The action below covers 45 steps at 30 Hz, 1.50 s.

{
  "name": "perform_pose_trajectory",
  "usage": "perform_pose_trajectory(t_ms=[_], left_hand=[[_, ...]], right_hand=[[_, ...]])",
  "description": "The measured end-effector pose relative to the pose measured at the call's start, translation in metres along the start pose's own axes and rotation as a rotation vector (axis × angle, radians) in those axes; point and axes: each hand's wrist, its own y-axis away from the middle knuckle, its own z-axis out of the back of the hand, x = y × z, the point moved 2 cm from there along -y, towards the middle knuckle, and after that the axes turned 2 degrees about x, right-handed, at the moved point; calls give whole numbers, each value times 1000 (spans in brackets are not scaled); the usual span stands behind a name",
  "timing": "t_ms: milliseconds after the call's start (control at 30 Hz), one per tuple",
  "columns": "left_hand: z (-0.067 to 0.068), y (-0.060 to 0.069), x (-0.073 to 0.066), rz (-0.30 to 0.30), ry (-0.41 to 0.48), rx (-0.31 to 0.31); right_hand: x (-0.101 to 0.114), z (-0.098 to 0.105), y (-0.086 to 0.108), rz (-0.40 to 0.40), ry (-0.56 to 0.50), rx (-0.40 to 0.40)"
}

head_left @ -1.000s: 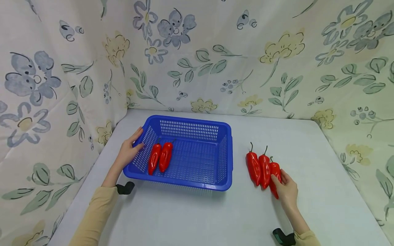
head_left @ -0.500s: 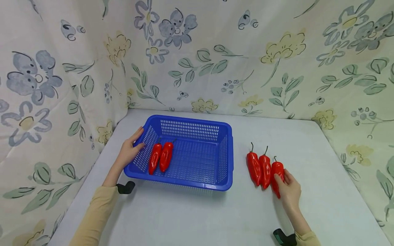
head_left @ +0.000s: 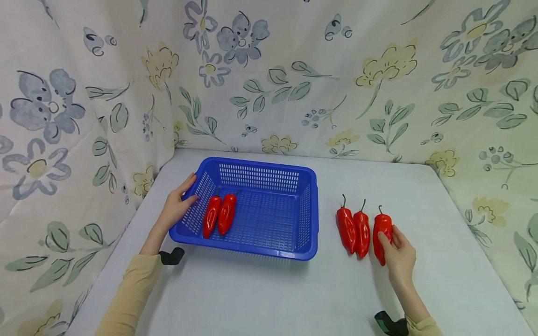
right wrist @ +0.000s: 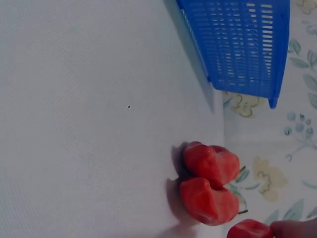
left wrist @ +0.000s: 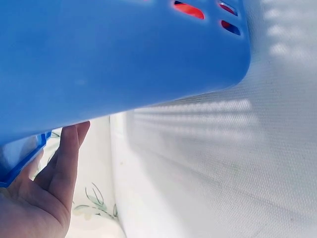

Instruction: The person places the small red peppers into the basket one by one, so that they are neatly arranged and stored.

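My left hand (head_left: 175, 208) grips the left rim of the blue basket (head_left: 252, 253); the left wrist view shows its fingers (left wrist: 67, 163) against the basket's outside (left wrist: 124, 64). Two red peppers (head_left: 211, 217) (head_left: 227, 214) lie side by side at the basket's left end. On the right, my right hand (head_left: 399, 254) pinches a red pepper (head_left: 379, 247) between thumb and fingers, stem pointing away. Just left of it two more peppers (head_left: 346, 231) (head_left: 361, 234) lie touching on the table. Only a fingertip (right wrist: 292, 229) and part of the held pepper (right wrist: 249, 230) show in the right wrist view.
The white table (head_left: 235, 298) carries the basket and the loose peppers. A flower-patterned cloth (head_left: 294, 84) hangs behind the table and along both sides. Between the basket's right wall (head_left: 313, 214) and the two loose peppers is a short stretch of table.
The pepper in my right hand has moved away from the two beside it, slightly to the right and towards the back, leaving a gap. My left hand and the basket have stayed in place.
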Motion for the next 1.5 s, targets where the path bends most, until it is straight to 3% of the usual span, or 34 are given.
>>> perform_pose_trajectory(t_ms=[167,267,800,1033,1500], left_hand=[[-1,-8,24,-8,-16,-5],[-2,-10,31,-18,-29,-11],[-2,-10,33,-24,-16,-10],[0,2,-9,-8,-1,4],[0,2,-10,-20,-16,1]], right_hand=[[6,3,1,-4,-17,-6],[9,4,2,-6,-33,-10],[33,10,5,3,-120,-57],[43,5,8,13,-167,-41],[75,-25,20,78,-254,39]])
